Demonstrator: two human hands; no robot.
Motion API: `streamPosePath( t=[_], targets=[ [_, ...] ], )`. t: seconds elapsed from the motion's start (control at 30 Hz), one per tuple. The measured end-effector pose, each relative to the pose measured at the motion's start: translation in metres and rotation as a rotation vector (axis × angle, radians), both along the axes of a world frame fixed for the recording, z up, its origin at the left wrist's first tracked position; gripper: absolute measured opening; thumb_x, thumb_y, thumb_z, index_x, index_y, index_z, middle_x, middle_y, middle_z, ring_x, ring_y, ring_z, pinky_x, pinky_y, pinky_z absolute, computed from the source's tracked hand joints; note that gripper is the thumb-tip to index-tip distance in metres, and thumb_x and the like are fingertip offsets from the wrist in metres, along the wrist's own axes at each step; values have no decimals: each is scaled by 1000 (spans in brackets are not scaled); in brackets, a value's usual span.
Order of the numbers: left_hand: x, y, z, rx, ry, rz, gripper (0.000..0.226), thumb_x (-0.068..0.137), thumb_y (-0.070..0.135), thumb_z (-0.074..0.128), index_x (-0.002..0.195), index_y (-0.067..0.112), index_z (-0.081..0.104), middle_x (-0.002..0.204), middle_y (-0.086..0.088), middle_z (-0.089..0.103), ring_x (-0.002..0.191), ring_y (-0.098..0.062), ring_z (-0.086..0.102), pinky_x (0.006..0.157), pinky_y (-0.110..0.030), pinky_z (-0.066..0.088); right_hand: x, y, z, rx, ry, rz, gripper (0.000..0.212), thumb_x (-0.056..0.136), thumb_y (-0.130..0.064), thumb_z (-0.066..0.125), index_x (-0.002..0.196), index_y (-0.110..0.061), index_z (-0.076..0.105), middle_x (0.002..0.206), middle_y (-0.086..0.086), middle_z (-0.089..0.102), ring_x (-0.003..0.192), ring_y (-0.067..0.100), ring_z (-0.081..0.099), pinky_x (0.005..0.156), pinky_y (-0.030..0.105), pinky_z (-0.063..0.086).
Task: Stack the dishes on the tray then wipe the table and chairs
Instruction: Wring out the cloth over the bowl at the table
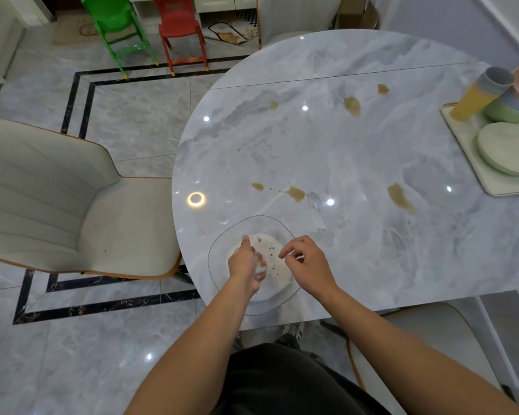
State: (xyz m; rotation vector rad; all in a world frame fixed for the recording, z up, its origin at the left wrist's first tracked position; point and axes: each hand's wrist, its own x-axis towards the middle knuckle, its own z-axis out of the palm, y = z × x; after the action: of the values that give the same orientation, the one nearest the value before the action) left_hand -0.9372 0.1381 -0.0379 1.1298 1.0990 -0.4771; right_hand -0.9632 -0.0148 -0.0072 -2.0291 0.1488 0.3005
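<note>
Left hand [245, 265] grips stained white cloth [271, 256], lower centre; right hand [307, 265] curled, grip unclear. Tray [465, 140], right edge, holds stacked cups [477, 97], bowls [510, 110], plates [507, 148].

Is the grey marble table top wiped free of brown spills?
No: several brown spills lie across the grey marble table top, beyond the stained white cloth.

Left hand [245, 265] grips a white wad [262, 268]; right hand [309, 266] fingers [288, 249] curled
</note>
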Motion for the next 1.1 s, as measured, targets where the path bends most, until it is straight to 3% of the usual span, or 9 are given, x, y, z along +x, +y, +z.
streamPosePath(
  t=[0.33,0.5,0.57,0.63,0.73,0.83,0.93,1.03,1.1],
  targets=[
    [-1,-5,10,17,24,17,45,103,59,48,92,16,58,71,-1,56,54,-15,47,39,-20,31,1,2,-3,5,6,14,22,92,-6,60,84,-23,73,102,-9,60,88,0,60,75,11,49],
    [-2,9,15,-223,-13,35,51,101,63,48,76,19,50,61,0,48,48,-12,40,35,-21,25,5,4,-2,17,6,10,23,91,-4,61,83,-22,73,102,-9,60,86,0,61,74,10,47],
    [-4,16,19,-323,-36,71,51,103,54,44,72,14,52,61,-7,50,46,-17,44,42,-23,40,6,5,-2,20,4,3,25,90,-3,60,82,-23,73,102,-8,61,85,1,61,74,10,46],
    [-5,21,21,-379,-93,107,49,101,36,40,64,5,53,56,-13,45,44,-24,46,61,-38,56,8,6,-2,16,1,-4,26,90,-4,60,81,-24,73,101,-8,61,84,2,61,74,10,46],
    [-6,27,21,-395,-177,62,53,92,20,39,43,3,49,56,-13,37,53,-27,42,66,-37,54,11,8,-3,16,5,-12,27,89,-4,61,80,-26,72,101,-9,62,84,2,62,74,10,46],
    [-7,28,21,-410,-149,47,42,99,24,52,65,5,67,84,-16,62,66,-20,58,54,-26,47,13,8,-4,9,7,-15,27,90,-5,61,81,-27,72,101,-8,62,83,3,62,73,9,46],
    [-7,25,20,-458,-167,38,14,86,23,74,91,10,70,96,-14,59,66,-13,61,48,-24,27,16,7,-4,3,6,-18,27,91,-5,60,81,-27,72,101,-8,62,84,1,61,72,7,45],
    [-8,20,17,-429,-98,104,16,85,24,80,99,18,75,99,-11,70,65,-15,61,48,-22,39,20,1,-2,7,10,-50,27,92,-4,59,80,-25,71,102,-8,61,82,-1,61,71,6,44],
    [-8,18,13,-397,-48,121,18,84,23,82,99,18,73,88,-3,68,60,-15,54,39,-19,38,22,-5,-2,0,8,-69,28,93,-3,59,80,-25,70,102,-8,61,81,3,61,71,6,44]
  ],
)
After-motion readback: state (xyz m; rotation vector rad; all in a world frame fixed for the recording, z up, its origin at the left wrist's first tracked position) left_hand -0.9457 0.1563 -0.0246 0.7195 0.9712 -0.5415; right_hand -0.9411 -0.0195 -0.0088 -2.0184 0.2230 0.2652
